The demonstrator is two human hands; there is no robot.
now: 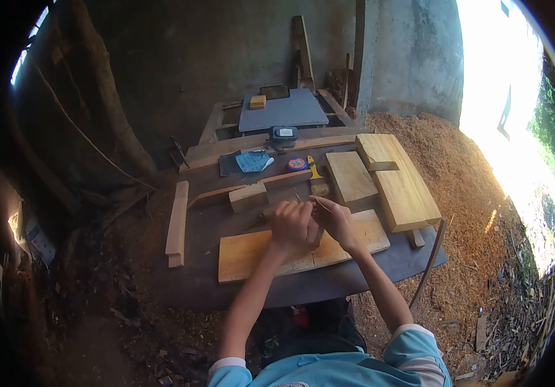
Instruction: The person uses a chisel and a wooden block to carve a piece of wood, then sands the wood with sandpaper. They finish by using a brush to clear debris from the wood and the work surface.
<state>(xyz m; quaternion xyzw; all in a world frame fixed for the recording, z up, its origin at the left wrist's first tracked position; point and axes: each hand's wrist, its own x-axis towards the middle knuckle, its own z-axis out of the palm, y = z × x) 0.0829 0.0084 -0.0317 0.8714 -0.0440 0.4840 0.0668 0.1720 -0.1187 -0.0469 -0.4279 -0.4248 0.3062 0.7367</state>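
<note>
My left hand (292, 224) is closed in a fist-like grip above the table. Right beside it, my right hand (334, 222) is closed too, its thumb and fingers bent together. A thin, pointed piece shows at the top of the fingers, but what each hand holds is too small and covered to name. Under both hands lies a long, flat wooden board (245, 259). Just beyond them are a small notched wood block (248, 197) and a yellow-handled tool (315, 169). A round red and blue tape measure (297, 164) lies beside that tool.
Thick wooden blocks (351, 175) and a large notched plank (409, 192) occupy the table's right side. A narrow wood strip (177, 222) lies at the left edge. Blue sandpaper (254, 161) and a dark device (284, 133) sit farther back. Wood shavings (464, 193) cover the ground.
</note>
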